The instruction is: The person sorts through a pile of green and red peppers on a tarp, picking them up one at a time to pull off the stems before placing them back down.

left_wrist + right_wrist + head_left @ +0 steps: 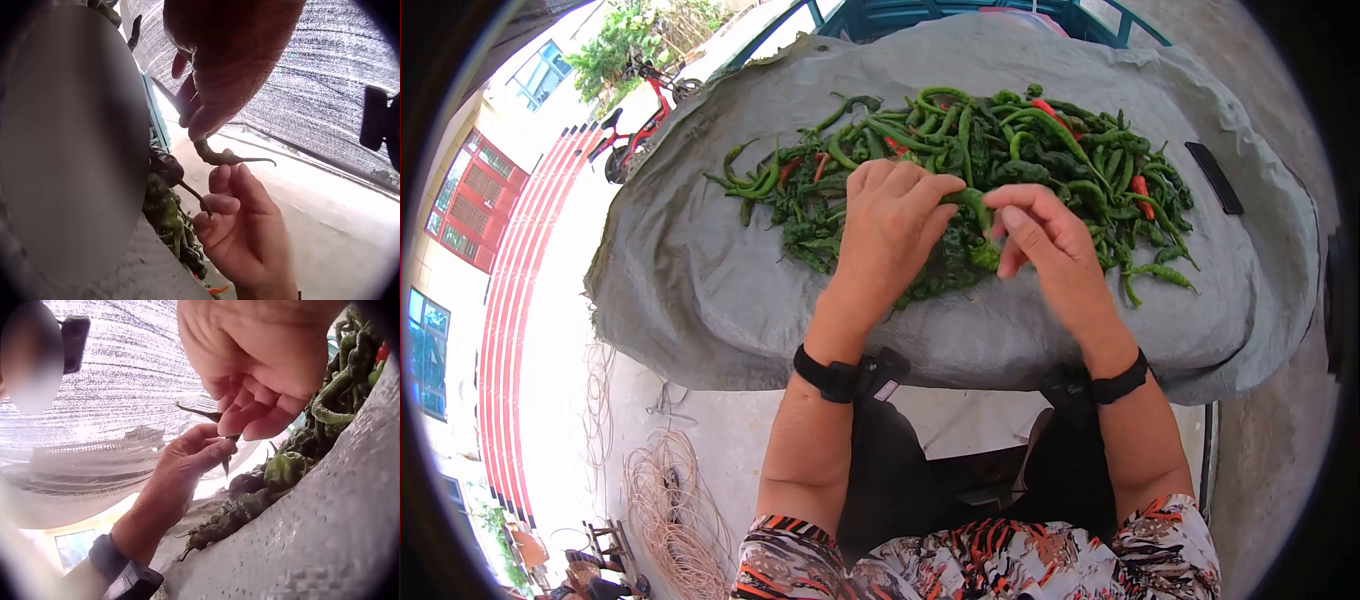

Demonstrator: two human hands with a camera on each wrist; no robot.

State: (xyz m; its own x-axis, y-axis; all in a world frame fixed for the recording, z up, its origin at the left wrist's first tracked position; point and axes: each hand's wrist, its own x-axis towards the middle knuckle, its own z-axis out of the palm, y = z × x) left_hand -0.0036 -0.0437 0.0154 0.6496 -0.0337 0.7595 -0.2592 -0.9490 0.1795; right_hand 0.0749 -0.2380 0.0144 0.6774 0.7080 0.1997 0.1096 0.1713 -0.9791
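Over the near edge of a heap of green chili peppers (830,215), my two hands meet at one curved green chili pepper (972,200). My left hand (887,225) pinches its body between thumb and fingers. Close by on the right, my right hand (1055,245) has its curled fingertips on the stem end, as the left wrist view shows. The thin curved stem (257,160) sticks out past those fingers. In the right wrist view, the fingers hide the pepper's middle, and its pointed tip (226,467) shows below the left thumb.
The heap lies on a grey sheet (700,250) spread over a blue-green cart frame (1135,25). Red peppers (1141,190) show among the green ones. A black phone-like slab (1215,178) lies at the right. Coiled wire (675,500) is on the floor; a red bicycle (645,130) stands beyond.
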